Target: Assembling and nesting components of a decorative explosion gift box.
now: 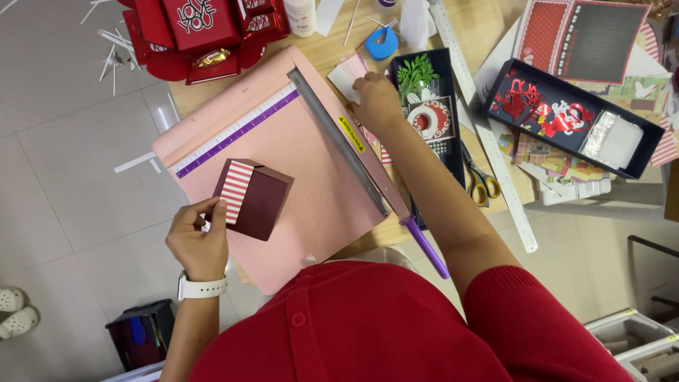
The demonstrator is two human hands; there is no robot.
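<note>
Far left, on the floor: white sandals (15, 310), scattered white paper strips (112, 53), a dark bin (141, 332).

Left hand (198, 237), white wristwatch (201, 288) on the wrist: fingers closed on the near left edge of a dark maroon paper box (258, 199) with one red-and-white striped panel. The box rests tilted on the pink paper trimmer (283, 163), at its left middle, just below the purple ruler strip (237, 133).

Top left of the worktop (339, 53): an unfolded red box display (201, 32) with a gold-wrapped sweet, beside a white glue bottle (302, 15).

Centre: the trimmer's grey blade arm (339, 141) runs diagonally, ending in a purple handle (428, 247) near the person's red top.

Right hand (375, 99): reaches past the blade arm, fingertips pinched on small pale paper cards (348, 74) at the trimmer's upper right edge.

Just right of that hand: a long black tray (453, 134) holding green paper leaves (416, 72) and a red-and-white round embellishment (428, 119). A blue tape roll (382, 44) lies above it.

Further right: yellow-handled scissors (482, 180), a long metal ruler (488, 134), a dark blue tray (640, 166) with red cut-outs and white lace, red and black patterned cardstock (583, 35) at the top edge.
</note>
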